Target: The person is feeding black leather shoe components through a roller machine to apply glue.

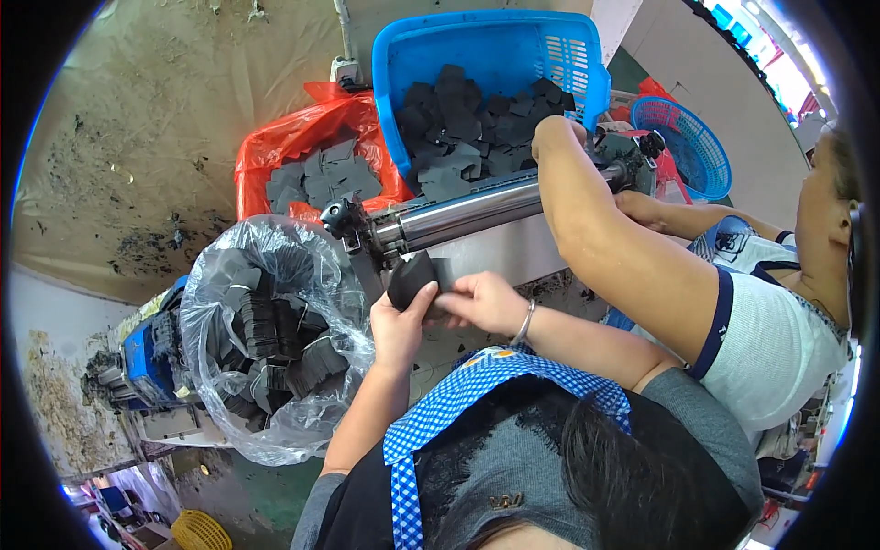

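Observation:
A small stack of thin black sheet pieces point(412, 280) is gripped by my left hand point(397, 332), thumb across its near face. My right hand point(492, 303), with a bracelet at the wrist, is closed at the stack's right edge, its fingertips slightly blurred. A single dark piece point(445, 272) stands out from the stack there, pinched by those fingers as far as I can see. Just beyond both hands runs a shiny metal roller point(472, 214). To the left, a clear plastic bag point(203, 353) holds many black pieces point(266, 325), some in neat rows.
Past the roller stands a tilted blue basket point(486, 29) of loose black pieces, beside a red plastic bag point(257, 170) of similar pieces. On the right, a co-worker's arm point(587, 206) reaches over the roller. A round blue basket point(710, 151) sits behind.

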The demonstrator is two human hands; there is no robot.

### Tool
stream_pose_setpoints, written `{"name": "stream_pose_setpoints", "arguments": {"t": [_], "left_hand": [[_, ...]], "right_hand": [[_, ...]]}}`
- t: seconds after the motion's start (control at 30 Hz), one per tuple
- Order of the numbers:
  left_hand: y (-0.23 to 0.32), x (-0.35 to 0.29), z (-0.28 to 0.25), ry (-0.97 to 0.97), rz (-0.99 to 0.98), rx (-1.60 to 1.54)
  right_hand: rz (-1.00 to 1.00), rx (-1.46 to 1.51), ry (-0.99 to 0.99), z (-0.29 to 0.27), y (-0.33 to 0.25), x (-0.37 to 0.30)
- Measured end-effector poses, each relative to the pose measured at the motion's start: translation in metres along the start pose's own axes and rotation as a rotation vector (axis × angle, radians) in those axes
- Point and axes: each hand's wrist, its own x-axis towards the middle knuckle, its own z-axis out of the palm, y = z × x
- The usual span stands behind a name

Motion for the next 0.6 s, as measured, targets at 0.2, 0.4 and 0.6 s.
{"name": "stream_pose_setpoints", "arguments": {"t": [0.2,0.4,0.6], "left_hand": [[-0.005,0.006,-0.007,0.151,0.236,0.256],[-0.010,0.006,-0.002,-0.005,0.132,0.087],[0.004,0.000,-0.005,-0.152,-0.053,-0.093]], "right_hand": [[0.312,0.718,0.282,-0.047,0.011,0.030],[-0.275,-0.115,0.107,0.005,-0.002,0.000],[-0.200,-0.283,0.145,-0.002,-0.001,-0.003]]}}
